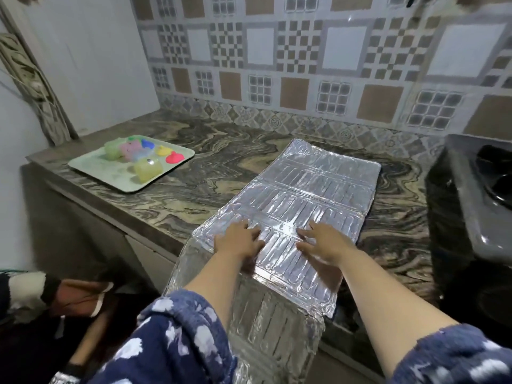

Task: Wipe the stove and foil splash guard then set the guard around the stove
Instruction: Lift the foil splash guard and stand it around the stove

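Your sleeves (177, 336) frame the shot, both forearms reaching out over the foil guard (313, 189). Your left hand (238, 239) and right hand (321, 245) lie flat on it, fingers spread wide, gripping nothing. Guard lies unfolded on the counter (194, 189), its near end drooping over the edge. Stove (476, 195) sits just right of it; a tray (94, 164) of colourful items sits well left.

Marble-patterned countertop (194, 187) runs along the wall; patterned tile backsplash (291, 65) in brown, grey and white behind; plain white wall (83, 65) at left; cabinet front (91, 231) below.
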A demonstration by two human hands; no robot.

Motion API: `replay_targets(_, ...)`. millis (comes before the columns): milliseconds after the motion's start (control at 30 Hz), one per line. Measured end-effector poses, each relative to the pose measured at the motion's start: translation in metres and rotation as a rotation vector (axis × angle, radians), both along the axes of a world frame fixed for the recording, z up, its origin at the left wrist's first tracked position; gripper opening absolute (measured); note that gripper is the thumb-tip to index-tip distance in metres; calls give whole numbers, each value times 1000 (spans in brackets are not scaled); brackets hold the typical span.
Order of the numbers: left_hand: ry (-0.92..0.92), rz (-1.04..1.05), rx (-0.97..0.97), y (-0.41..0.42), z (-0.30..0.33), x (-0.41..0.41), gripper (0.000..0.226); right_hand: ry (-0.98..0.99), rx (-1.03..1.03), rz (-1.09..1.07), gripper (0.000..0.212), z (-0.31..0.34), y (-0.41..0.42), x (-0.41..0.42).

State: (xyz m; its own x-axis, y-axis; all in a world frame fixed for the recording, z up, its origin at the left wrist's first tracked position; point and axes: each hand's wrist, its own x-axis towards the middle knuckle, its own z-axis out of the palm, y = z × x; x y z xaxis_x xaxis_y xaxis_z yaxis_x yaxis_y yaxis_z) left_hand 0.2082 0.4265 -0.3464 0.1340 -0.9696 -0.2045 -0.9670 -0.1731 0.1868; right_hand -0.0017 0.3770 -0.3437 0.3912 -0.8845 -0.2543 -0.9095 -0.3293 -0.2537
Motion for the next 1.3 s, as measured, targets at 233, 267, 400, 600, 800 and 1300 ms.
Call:
replay_targets(233,33,-47,-42,-14,-3,12,58,7,23,-48,59,-4,-9,1)
replay_targets(267,12,-34,-53,-12,-4,16,60,15,23,-61,59,-4,-11,2)
replay_targets(400,-45,105,-134,-2,-9,38,70,-15,-54,-148,57,-3,-9,19)
replay_targets(600,54,245,-132,14,-9,69,73,-64,-147,-89,53,-2,-17,65)
replay_targets(800,38,245,-220,19,-22,74,70,-108,-141,165,47,-3,-36,145)
replay_targets(1300,272,513,-362,63,-40,90,67,-151,-56,367,35,0,-66,191)
